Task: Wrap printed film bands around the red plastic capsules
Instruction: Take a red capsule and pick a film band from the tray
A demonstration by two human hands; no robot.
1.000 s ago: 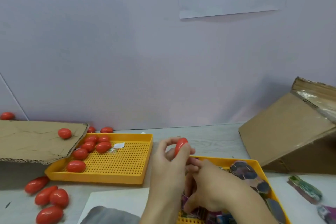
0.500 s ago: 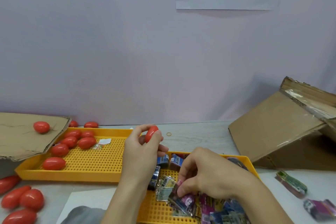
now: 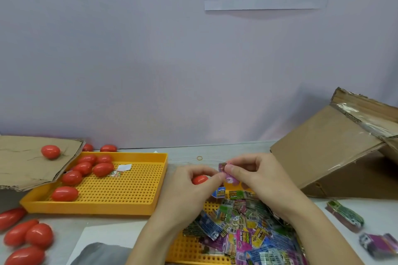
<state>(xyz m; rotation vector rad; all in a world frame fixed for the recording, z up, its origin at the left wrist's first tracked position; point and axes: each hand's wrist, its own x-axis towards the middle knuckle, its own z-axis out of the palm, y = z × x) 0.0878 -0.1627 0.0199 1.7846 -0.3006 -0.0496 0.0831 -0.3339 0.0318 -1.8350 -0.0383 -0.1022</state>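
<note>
The red capsule (image 3: 199, 179) sits in my left hand (image 3: 189, 187), curled round it, with its long axis lying roughly level and pointing toward my right hand (image 3: 256, 175). That hand pinches a printed film band (image 3: 226, 171) just beside the capsule's right end, so I judge the band must slide leftward over it. Both hover above the band-filled yellow tray (image 3: 187, 247) on the bench.

Bare forearms (image 3: 163, 228); seemingly no sleeves.
</note>
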